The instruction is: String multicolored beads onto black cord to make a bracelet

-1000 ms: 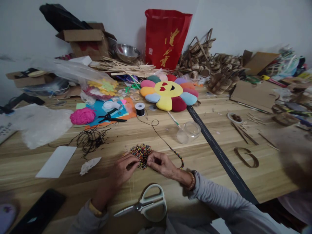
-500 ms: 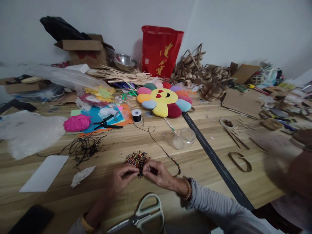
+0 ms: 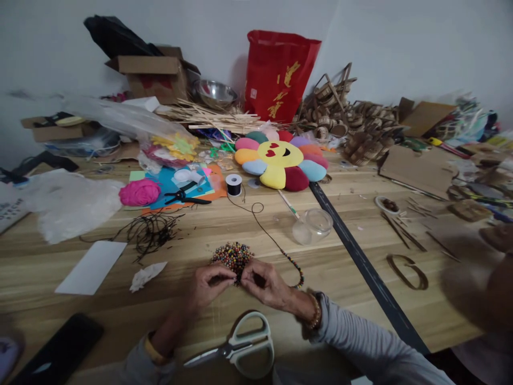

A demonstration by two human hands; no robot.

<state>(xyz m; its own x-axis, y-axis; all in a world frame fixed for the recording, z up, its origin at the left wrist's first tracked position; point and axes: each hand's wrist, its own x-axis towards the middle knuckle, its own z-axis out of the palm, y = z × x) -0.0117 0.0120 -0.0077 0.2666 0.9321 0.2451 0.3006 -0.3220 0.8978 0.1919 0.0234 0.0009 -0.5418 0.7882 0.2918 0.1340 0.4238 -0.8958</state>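
My left hand and my right hand meet fingertip to fingertip at the near edge of a pile of small coloured beads on the wooden table. Both hands are pinched; what the left holds is too small to name. A black cord runs from a black spool to my right hand, with several beads strung on its near end. White-handled scissors lie just below my hands.
A flower-shaped emoji cushion, a red bag, a clear jar with its lid, pink yarn, black pliers, loose black cord scraps, a phone and a black strip crowd the table. Another person's blurred arm is at the right.
The hands stay pinched together at the bead pile. The view has shifted slightly; the blurred arm at the right has moved a little.
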